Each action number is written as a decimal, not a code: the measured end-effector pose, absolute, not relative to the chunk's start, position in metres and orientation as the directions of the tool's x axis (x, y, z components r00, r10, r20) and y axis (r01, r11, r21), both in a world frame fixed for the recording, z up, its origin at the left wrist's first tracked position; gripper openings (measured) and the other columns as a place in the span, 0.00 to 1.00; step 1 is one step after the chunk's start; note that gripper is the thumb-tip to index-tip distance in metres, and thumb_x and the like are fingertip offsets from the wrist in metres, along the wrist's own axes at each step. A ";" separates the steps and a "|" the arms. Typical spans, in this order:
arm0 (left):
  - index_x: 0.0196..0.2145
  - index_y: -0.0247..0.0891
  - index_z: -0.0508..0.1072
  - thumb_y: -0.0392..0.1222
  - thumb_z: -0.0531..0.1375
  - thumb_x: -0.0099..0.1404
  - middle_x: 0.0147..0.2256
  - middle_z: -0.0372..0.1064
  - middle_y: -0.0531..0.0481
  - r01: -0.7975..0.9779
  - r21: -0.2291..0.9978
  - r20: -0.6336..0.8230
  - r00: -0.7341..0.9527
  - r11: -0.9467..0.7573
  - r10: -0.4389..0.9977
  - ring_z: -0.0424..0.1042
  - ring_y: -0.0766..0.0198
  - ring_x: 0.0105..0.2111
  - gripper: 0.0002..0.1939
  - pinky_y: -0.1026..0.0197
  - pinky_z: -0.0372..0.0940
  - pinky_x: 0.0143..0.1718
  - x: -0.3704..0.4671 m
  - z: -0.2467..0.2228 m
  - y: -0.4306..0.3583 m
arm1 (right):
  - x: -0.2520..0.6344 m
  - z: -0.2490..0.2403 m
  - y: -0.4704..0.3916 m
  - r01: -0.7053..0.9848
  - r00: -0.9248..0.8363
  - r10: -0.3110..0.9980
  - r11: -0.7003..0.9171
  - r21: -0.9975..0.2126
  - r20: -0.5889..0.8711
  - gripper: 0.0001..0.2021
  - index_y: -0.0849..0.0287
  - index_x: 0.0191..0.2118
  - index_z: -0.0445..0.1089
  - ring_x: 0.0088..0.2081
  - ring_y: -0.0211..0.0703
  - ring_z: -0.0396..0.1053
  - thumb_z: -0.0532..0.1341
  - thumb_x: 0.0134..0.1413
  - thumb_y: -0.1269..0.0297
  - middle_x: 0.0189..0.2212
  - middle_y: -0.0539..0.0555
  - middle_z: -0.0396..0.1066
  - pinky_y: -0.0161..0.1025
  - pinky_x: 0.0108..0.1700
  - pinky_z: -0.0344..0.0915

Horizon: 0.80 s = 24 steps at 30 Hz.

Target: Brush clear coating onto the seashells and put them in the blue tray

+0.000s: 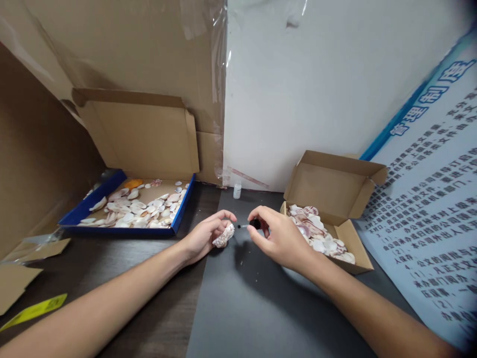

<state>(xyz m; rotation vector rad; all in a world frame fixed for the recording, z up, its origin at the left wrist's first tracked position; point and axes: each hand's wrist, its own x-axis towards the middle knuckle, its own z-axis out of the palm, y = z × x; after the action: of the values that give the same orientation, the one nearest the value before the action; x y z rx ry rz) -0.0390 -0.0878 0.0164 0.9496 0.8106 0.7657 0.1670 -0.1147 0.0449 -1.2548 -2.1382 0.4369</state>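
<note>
My left hand (208,232) is closed on a rough, whitish-pink seashell piece (223,236), held over the seam between dark wood and grey mat. Facing it, my right hand (274,233) pinches a black-capped brush applicator (254,225) between thumb and fingers. The applicator's thin stem and dark tip point left, a small gap short of the shell piece. Beyond both hands, a small clear bottle (237,191) with whitish contents stands upright on the mat; whether its mouth is uncovered is too small to tell.
At left, a blue-sided box (122,230) with its cardboard lid raised holds many loose shells. A brown cardboard box (363,248) with more shells sits right, beside my right forearm. Cardboard and white walls close off the back; a printed poster (428,199) leans right. A yellow strip (35,311) lies front left.
</note>
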 end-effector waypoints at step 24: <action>0.38 0.37 0.70 0.34 0.61 0.55 0.29 0.66 0.53 -0.237 0.915 -0.207 0.419 0.327 0.884 0.63 0.68 0.26 0.11 0.67 0.56 0.28 -0.033 0.020 -0.093 | 0.169 0.046 -0.115 0.723 -0.338 0.849 0.511 -0.465 0.407 0.04 0.54 0.38 0.63 0.26 0.38 0.65 0.59 0.57 0.65 0.28 0.47 0.68 0.36 0.30 0.57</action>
<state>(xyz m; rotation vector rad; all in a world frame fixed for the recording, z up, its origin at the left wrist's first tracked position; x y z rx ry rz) -0.0332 -0.0930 0.0196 0.9534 0.8265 0.8554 0.1685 -0.1153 0.0458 -1.2780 -2.1429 0.2663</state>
